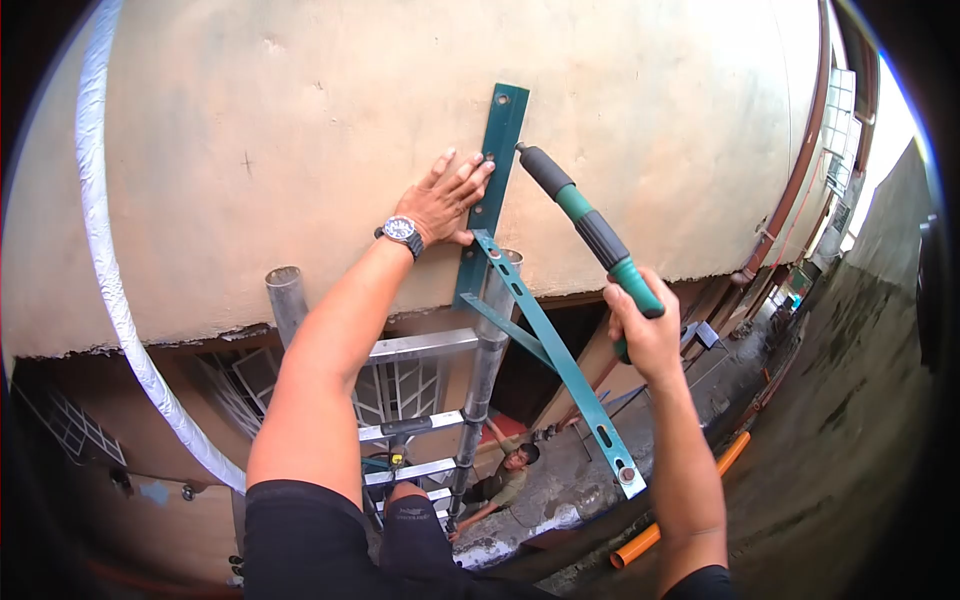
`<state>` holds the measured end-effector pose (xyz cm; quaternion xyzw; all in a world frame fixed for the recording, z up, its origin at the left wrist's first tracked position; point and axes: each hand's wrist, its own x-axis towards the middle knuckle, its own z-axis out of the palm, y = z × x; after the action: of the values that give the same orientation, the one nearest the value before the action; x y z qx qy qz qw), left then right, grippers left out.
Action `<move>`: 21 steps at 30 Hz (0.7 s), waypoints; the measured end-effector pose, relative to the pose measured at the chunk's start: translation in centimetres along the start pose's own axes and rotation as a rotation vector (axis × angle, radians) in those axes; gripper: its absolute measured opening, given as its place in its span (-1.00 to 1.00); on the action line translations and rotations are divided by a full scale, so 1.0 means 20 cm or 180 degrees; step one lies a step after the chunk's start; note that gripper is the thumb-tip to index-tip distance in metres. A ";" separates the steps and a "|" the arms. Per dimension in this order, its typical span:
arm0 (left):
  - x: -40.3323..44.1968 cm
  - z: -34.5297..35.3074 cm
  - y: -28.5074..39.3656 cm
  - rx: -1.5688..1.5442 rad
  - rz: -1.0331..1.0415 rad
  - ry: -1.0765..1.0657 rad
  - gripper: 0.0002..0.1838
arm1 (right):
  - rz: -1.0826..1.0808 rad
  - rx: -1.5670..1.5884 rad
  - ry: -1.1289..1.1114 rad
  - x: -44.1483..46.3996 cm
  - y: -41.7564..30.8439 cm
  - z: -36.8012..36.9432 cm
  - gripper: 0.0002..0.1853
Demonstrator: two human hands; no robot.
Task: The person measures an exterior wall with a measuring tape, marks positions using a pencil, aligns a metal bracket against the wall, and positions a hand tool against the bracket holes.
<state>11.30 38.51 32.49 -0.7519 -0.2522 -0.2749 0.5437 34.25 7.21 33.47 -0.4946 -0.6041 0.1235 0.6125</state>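
A dark green metal wall bracket (493, 205) stands against the beige wall, its slotted arm (560, 345) sloping down toward the lower right. My left hand (445, 203), with a watch at the wrist, holds the upright plate to the wall, fingers laid over its left edge and thumb lower down. My right hand (645, 330) is closed round the handle of a long green and black tool (590, 220) that looks like a nail gun. The tool's narrow metal tip is close to the plate's right side; I cannot tell whether it touches.
A metal ladder (420, 420) rises below me against the wall. Another person (505, 480) is at ground level beside it. A white-wrapped pipe (105, 230) curves down on the left. An orange pipe (640, 545) lies lower right. A small cross (247, 163) marks the wall.
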 end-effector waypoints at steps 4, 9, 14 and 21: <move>0.00 0.01 0.01 -0.0100 0.0026 -0.0099 0.22 | 0.0073 0.0482 0.0060 -0.31 0.14 -0.07 -0.64; 0.02 -0.01 0.01 -0.0062 0.0049 -0.0329 0.29 | 0.0030 0.0922 0.0451 -0.72 0.12 -0.16 -0.21; 0.05 0.00 0.03 -0.0185 -0.0010 -0.0111 0.15 | 0.0088 0.0944 0.0379 -0.78 0.09 -0.21 -0.13; 0.03 -0.01 0.02 -0.0038 -0.0029 -0.0297 0.23 | 0.0443 0.1347 0.0460 -0.95 0.04 -0.18 0.01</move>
<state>11.90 38.29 32.63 -0.7659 -0.2790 -0.2434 0.5256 33.21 -8.34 21.84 -0.4032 -0.4838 0.2536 0.7342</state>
